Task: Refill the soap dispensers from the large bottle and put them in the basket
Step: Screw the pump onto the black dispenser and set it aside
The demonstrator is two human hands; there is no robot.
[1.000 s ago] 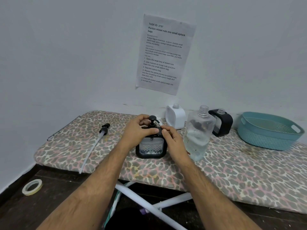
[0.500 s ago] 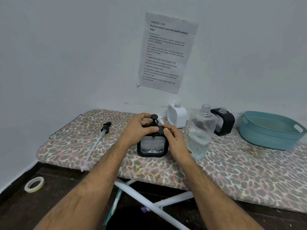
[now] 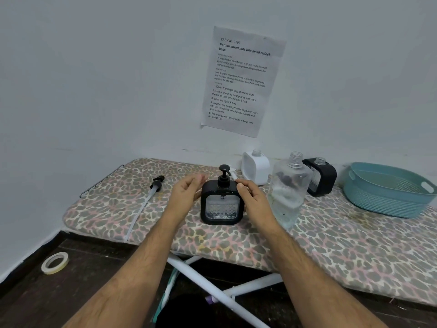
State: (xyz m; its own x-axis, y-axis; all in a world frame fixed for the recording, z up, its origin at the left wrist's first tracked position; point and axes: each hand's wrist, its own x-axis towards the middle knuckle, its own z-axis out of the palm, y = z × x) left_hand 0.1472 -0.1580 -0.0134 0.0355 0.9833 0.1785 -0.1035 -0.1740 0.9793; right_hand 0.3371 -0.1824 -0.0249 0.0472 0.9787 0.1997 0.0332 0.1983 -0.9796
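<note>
A square black soap dispenser (image 3: 221, 209) with its black pump (image 3: 224, 172) fitted stands on the leopard-print board (image 3: 331, 245). My left hand (image 3: 186, 192) hovers open just left of it, fingers blurred. My right hand (image 3: 254, 200) curls against its upper right corner. The large clear bottle (image 3: 289, 190), uncapped and partly filled, stands right of my right hand. A white dispenser (image 3: 255, 168) and a second black dispenser (image 3: 324, 178), both without pumps, stand at the back. The teal basket (image 3: 383, 197) sits at the far right, with nothing visible inside.
A loose black pump with a long tube (image 3: 156, 184) lies on the board's left part. A white pump (image 3: 233, 172) peeks out behind the front dispenser. A tape roll (image 3: 54, 262) lies on the dark floor. The wall stands close behind the board.
My left hand has come off the pump and moved left, open. My right hand has slid from the pump collar to the dispenser's right corner. The camera has moved closer.
</note>
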